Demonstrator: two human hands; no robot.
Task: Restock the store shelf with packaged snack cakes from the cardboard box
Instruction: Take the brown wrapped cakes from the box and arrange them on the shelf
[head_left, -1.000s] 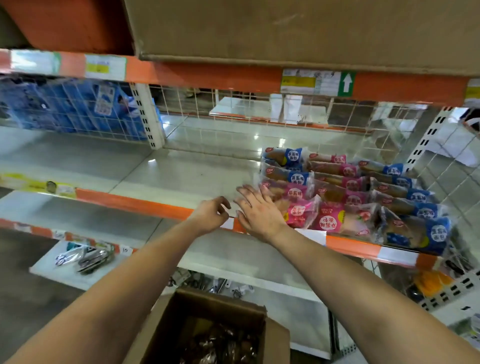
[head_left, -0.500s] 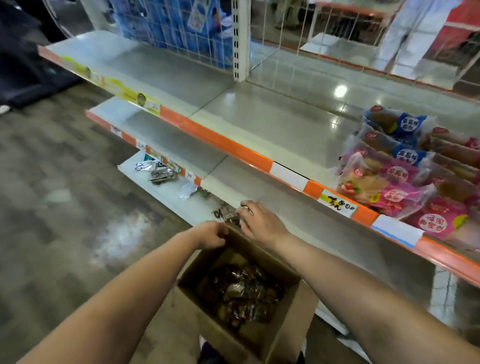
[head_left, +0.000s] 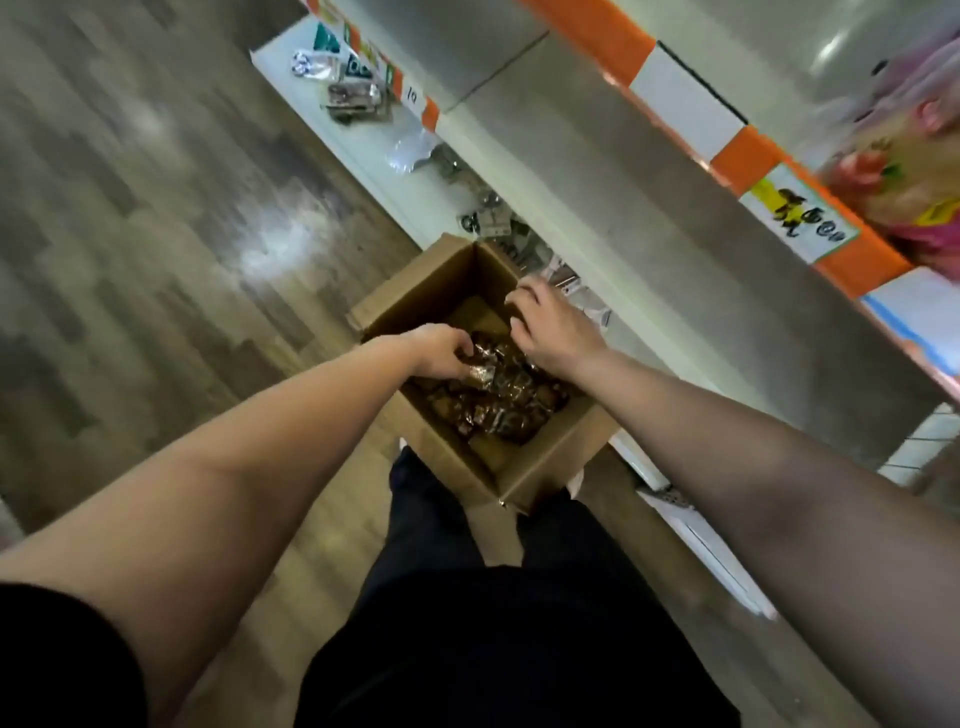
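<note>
An open cardboard box (head_left: 540, 470) stands on the floor in front of my legs, holding several brown snack cakes (head_left: 498, 410) in clear wrappers. My left hand (head_left: 441, 351) is inside the box at its left side, fingers curled around a wrapped cake. My right hand (head_left: 553, 330) reaches in at the far right side, fingers bent down onto the pile; whether it grips one is hidden. Pink-wrapped snack cakes (head_left: 914, 182) lie blurred on the shelf (head_left: 691, 98) at the upper right.
The orange-edged shelf runs diagonally across the upper right, with a lower shelf (head_left: 623, 208) beneath it. Small packaged hardware items (head_left: 353, 93) lie on the bottom white ledge beyond the box. Wood-pattern floor (head_left: 130, 234) spreads to the left.
My view has tipped from the shelf down to the box. Both hands have dropped from the shelf edge, past the box rim, into the box among the cakes.
</note>
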